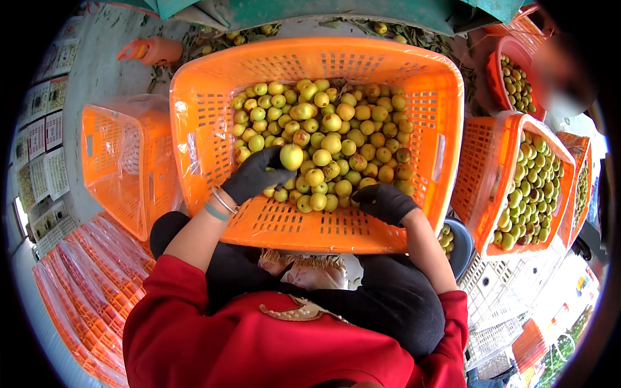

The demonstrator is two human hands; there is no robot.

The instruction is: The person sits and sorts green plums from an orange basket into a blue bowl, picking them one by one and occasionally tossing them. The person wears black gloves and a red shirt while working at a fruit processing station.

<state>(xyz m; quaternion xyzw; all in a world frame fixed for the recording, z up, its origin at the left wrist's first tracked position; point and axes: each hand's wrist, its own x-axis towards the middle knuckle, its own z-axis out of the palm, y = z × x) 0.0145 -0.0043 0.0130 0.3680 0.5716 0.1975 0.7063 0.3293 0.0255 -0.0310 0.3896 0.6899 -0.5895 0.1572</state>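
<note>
My left hand (pixel 260 174) clamps one fruit (pixel 292 156); right hand (pixel 387 203) at pile (pixel 331 143), grip I cannot tell. Side crate (pixel 474 165) already well filled; orange basket (pixel 323 46) has many left.

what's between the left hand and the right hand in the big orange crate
Loose yellow-green fruit, some brown-blotched, lies between the left hand and the right hand, as the head view shows.

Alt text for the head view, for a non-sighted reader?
The person's black-gloved left hand holds a round yellow-green fruit above a pile of similar fruit in an orange perforated plastic crate; the black-gloved right hand is at the pile's near edge. Orange plastic crates flank it, the nearest at right holding greenish fruit.
</note>
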